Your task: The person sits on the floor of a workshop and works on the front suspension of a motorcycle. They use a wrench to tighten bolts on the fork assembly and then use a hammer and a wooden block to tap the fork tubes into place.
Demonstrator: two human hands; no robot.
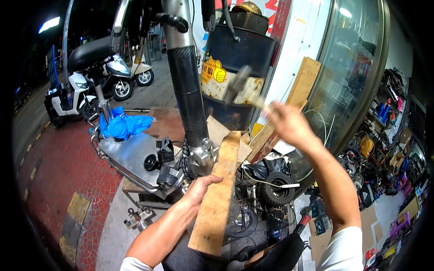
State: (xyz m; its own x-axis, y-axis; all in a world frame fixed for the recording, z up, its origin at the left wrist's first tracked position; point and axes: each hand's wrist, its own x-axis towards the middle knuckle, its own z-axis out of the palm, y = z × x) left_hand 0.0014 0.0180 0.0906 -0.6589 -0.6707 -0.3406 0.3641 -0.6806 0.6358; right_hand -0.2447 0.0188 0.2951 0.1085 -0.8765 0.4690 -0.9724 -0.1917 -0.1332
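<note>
My left hand (199,190) grips a wooden board (214,203) from its left side, thumb across the top face. The board's far end sits close beside the metal clamp (204,153) at the foot of the scooter's steering column (186,90); whether they touch I cannot tell. Raised to the right, my right hand (289,124) is closed round the handle of a hammer (237,86), whose head is smeared by motion in front of a rusty drum. Below the column, the silver scooter deck (131,156) carries a blue plastic bag (124,124) round the seat post.
A dark drum (244,49) stands behind the column, and another wooden plank (289,108) leans near the glass door (352,67). A small tyre (278,189) and cables lie right of the board. Tools and parts clutter the far right. Parked scooters (74,95) stand at the left.
</note>
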